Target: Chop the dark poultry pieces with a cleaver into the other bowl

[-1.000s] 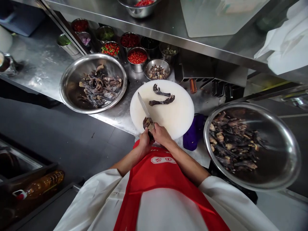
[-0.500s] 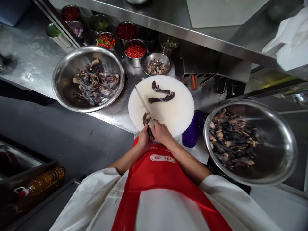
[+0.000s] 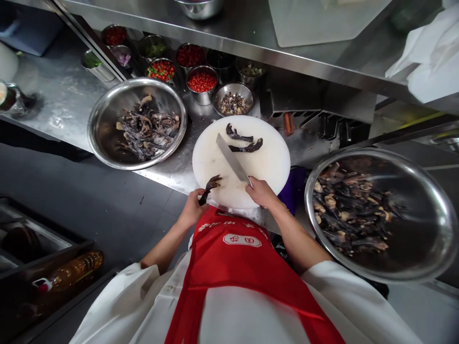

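My left hand [image 3: 192, 208] grips a dark chicken foot [image 3: 208, 188] at the near left edge of a round white cutting board [image 3: 211, 165]; its toes point up over the board. In my right hand [image 3: 263, 192] is a cleaver [image 3: 232, 159], its broad blade slanting up and left above the board. Two more dark chicken feet lie at the back of the board: a curved one [image 3: 238, 134] and, just in front of it, another foot [image 3: 253, 145] partly covered by the blade.
Metal bowls of dark chicken feet stand on the left [image 3: 93, 138] and right [image 3: 426, 224]. Behind the board are a small bowl of chopped bits [image 3: 234, 102], tins of red chillies [image 3: 202, 81], and a knife rack [image 3: 287, 102]. A steel shelf [image 3: 229, 45] overhangs the back.
My hands have moved apart, left hand with the foot to the left, right hand with the cleaver to the right. The blade now shows its broad side.
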Demonstrator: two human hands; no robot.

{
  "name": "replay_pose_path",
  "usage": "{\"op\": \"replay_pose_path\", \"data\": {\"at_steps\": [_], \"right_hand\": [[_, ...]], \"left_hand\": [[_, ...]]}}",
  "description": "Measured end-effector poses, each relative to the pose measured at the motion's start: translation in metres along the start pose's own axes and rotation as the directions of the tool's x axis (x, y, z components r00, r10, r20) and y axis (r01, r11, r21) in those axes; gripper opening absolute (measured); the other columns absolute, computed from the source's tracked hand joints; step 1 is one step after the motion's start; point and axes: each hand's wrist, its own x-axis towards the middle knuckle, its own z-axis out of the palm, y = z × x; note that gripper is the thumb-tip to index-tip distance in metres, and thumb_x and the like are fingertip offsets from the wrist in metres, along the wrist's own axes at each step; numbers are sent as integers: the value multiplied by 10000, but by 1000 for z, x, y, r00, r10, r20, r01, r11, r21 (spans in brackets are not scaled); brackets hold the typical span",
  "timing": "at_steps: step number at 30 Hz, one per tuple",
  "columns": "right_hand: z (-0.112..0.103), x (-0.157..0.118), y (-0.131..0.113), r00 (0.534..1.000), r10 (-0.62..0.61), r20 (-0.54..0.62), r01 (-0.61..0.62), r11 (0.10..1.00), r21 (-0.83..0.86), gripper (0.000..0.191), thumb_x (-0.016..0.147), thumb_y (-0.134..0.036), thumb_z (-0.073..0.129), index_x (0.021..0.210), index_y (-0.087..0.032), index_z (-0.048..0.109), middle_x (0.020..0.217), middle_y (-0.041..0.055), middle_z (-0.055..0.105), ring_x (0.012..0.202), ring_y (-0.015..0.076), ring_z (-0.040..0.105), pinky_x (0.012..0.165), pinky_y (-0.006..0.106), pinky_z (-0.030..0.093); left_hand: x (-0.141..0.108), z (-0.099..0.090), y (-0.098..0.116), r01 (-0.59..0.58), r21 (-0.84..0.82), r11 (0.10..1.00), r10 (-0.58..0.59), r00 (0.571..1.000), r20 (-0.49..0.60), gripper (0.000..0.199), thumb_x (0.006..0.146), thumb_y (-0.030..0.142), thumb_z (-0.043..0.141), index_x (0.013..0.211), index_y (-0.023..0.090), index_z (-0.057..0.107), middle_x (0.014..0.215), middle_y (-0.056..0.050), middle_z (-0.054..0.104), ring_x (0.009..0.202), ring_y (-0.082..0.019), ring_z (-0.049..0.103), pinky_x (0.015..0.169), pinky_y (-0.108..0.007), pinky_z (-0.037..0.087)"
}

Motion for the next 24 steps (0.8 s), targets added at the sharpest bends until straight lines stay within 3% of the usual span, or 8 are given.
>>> {"op": "replay_pose_path", "data": {"at_steps": [4,9,13,17,22,24], "right_hand": [[-1,-7,-2,997,-17,-76,21,999,50,216,913,-308,420,971,-188,591,808,62,691,720,203,614,616,264,321],[1,-9,-21,993,-43,-107,51,996,75,217,897,-313,445,1016,-197,584,853,56,698,765,203,623,649,256,345],[-8,-4,-32,996,-22,-88,25,999,33,211,884,-252,426,988,-195,602,839,58,705,750,202,627,645,262,349],[-20,0,-39,987,-45,-152,51,998,39,298,918,-275,383,1133,-175,564,925,73,711,833,211,642,696,262,375],[-11,5,-30,998,21,60,-17,997,-69,259,893,-224,396,1054,-168,592,908,94,712,805,228,650,672,275,371],[-4,6,-24,995,38,95,-30,996,-87,263,897,-225,392,1059,-167,591,910,99,710,801,232,648,671,279,370]], "left_hand": [[12,-17,17,-149,276,950,127,987,97,308,770,327,575,1044,188,597,645,20,580,503,-110,518,541,-241,412],[72,-12,45,-302,473,828,224,950,215,247,760,421,607,832,186,585,706,-3,596,646,-130,533,574,-231,378],[115,-5,52,-224,536,814,123,968,219,356,708,493,662,847,191,535,678,14,549,618,-121,479,537,-227,337],[125,-5,57,-202,533,821,80,967,244,423,696,529,668,903,192,518,660,23,531,585,-110,457,516,-222,327],[122,-6,57,-177,490,853,58,967,248,403,679,496,694,868,196,503,638,35,507,535,-87,418,476,-211,299],[124,-7,53,-145,432,890,41,970,241,405,658,481,719,853,199,503,608,45,486,497,-75,394,445,-204,277]]}}
